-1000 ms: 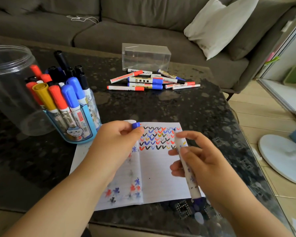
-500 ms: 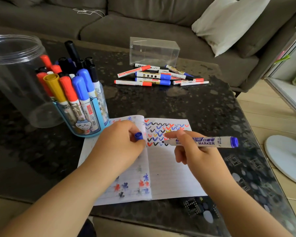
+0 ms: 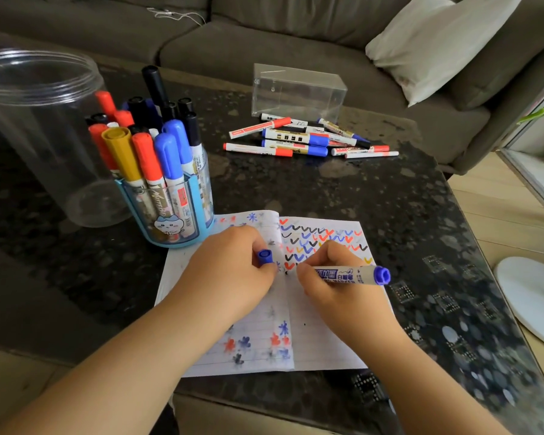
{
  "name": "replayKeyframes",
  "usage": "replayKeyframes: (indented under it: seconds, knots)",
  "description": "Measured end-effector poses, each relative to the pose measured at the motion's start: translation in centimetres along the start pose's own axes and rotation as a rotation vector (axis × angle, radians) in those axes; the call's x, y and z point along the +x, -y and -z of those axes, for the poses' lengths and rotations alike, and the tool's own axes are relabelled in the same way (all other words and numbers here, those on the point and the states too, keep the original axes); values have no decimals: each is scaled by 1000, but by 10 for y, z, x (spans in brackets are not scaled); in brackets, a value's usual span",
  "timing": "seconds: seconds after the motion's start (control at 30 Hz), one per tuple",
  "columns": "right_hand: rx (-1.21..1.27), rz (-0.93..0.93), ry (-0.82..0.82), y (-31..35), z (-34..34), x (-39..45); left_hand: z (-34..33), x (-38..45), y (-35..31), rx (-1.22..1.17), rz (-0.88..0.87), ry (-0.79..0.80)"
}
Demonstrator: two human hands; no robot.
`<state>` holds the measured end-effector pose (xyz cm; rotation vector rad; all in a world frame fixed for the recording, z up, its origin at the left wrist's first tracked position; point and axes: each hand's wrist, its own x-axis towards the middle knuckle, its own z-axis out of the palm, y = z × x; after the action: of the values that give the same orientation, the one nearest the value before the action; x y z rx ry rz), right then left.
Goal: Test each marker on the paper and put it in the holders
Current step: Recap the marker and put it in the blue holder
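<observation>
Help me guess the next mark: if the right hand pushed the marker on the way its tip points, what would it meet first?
The right hand aims the blue marker leftward and down; the tip seems at the paper, near the fold, so paper first, then probably the left hand holding the cap.

Looking down on a dark speckled stone table (image 3: 343,196), glossy and catching daylight reflections at the right. Sitting behind it, a grey-brown sofa (image 3: 264,36) with a pale cushion (image 3: 437,42) leaning in the corner. Showing at the right, light wooden flooring (image 3: 496,211) and a round white base (image 3: 531,296), edge of a glass door frame (image 3: 534,158) glowing.
</observation>
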<state>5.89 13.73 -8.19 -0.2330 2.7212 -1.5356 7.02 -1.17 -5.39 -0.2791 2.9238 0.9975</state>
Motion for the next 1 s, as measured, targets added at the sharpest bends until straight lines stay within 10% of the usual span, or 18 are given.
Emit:
replayKeyframes:
  seconds: [0.77, 1.0]
  knots:
    - [0, -63, -50, -4, 6, 3, 1, 1, 2, -48, -11, -26]
    - [455, -55, -48, 19, 42, -3, 4, 5, -11, -957, 267, 100]
